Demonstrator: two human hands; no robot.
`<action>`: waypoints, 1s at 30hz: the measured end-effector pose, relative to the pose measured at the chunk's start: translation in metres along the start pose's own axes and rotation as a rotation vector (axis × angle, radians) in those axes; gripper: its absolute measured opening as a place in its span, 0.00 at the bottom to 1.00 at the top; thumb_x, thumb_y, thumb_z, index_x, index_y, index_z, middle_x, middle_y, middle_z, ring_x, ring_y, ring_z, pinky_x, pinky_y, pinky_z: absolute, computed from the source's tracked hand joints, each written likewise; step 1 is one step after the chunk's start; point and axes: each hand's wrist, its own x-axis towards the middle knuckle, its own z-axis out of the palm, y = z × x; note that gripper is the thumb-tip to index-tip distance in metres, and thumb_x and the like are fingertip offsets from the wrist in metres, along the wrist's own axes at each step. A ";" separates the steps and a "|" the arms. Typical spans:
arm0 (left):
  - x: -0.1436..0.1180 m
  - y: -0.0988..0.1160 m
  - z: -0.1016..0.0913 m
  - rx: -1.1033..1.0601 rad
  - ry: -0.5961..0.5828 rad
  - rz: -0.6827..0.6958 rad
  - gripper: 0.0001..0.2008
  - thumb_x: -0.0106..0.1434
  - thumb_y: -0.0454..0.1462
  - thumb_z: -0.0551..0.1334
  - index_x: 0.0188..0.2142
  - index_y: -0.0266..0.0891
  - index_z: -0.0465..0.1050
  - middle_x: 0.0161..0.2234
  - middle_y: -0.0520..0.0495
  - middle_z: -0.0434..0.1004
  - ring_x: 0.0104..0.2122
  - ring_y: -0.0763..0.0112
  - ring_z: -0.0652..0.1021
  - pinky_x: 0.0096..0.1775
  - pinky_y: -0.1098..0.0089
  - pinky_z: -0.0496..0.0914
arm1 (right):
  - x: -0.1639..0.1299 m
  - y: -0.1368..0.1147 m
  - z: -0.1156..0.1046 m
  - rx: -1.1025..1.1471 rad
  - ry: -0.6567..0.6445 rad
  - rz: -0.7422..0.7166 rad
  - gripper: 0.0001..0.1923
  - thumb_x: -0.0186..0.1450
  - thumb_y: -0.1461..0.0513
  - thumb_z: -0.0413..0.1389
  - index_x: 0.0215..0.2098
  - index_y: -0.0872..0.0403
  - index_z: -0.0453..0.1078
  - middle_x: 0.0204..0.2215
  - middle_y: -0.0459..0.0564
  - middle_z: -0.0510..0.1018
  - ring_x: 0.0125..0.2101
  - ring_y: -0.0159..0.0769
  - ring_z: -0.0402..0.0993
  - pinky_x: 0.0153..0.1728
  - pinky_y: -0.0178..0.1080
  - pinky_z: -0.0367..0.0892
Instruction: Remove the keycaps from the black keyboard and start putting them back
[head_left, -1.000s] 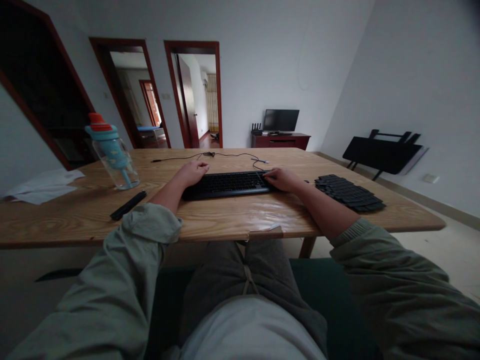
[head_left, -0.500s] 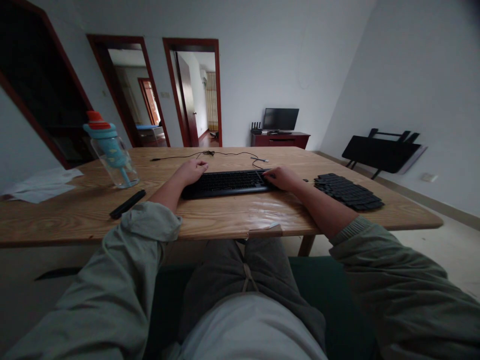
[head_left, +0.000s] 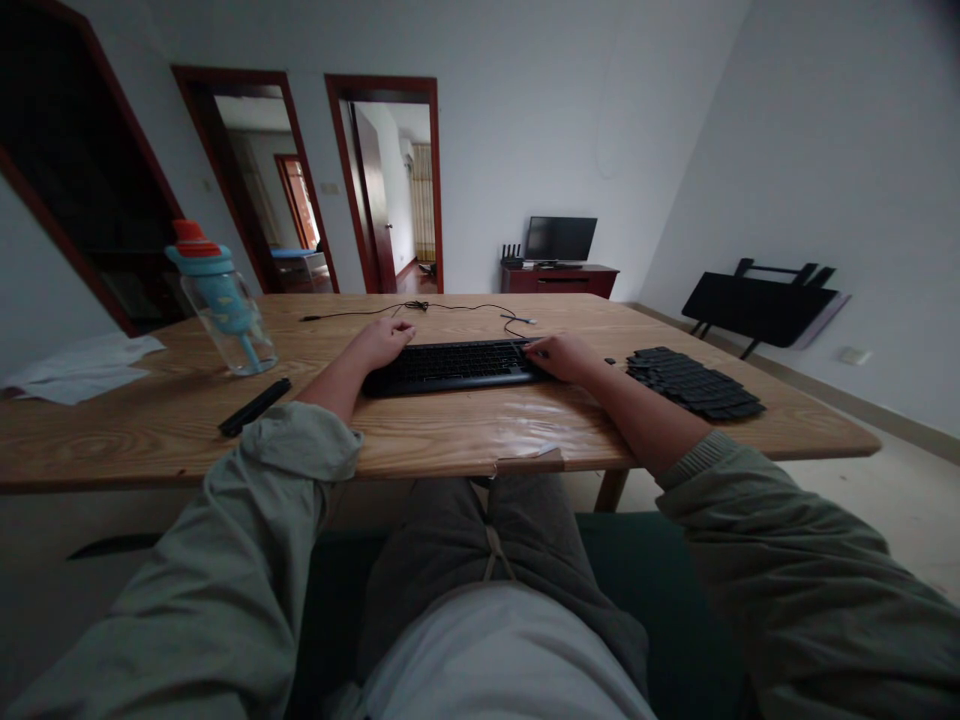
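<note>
On the wooden table [head_left: 450, 440], our left hand [head_left: 384, 343] and right hand [head_left: 564, 356] rest loosely curled on the ends of the black keyboard [head_left: 456, 365], gripping nothing. Beyond lies its cable [head_left: 420, 309]. No lettering is legible.

Home living room, wooden table [head_left: 450, 440], television [head_left: 560, 240], open bedroom doorways [head_left: 390, 190]

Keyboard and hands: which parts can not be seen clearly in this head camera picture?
- Head view: the left end of the keyboard is covered by the left hand, the right end by the right hand.
- The key legends are too small and dark to read.
- The right fingertips are too small to tell whether they press or grip.
- The pile of dark pieces on the table is too small to tell what the pieces are.
</note>
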 end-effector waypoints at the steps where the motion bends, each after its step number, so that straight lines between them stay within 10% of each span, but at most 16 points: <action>1: 0.000 0.000 0.000 0.000 -0.001 -0.001 0.20 0.66 0.46 0.56 0.48 0.39 0.79 0.48 0.40 0.81 0.47 0.57 0.78 0.52 0.62 0.70 | 0.000 0.001 0.000 0.006 0.000 -0.004 0.18 0.70 0.57 0.53 0.53 0.48 0.79 0.50 0.51 0.82 0.49 0.45 0.79 0.51 0.42 0.69; 30: -0.003 0.005 -0.003 0.003 0.003 -0.003 0.20 0.67 0.45 0.57 0.48 0.38 0.80 0.49 0.40 0.81 0.47 0.58 0.78 0.52 0.64 0.69 | 0.007 0.010 0.011 0.230 0.086 0.100 0.13 0.61 0.56 0.60 0.40 0.53 0.78 0.35 0.50 0.82 0.32 0.35 0.74 0.36 0.35 0.65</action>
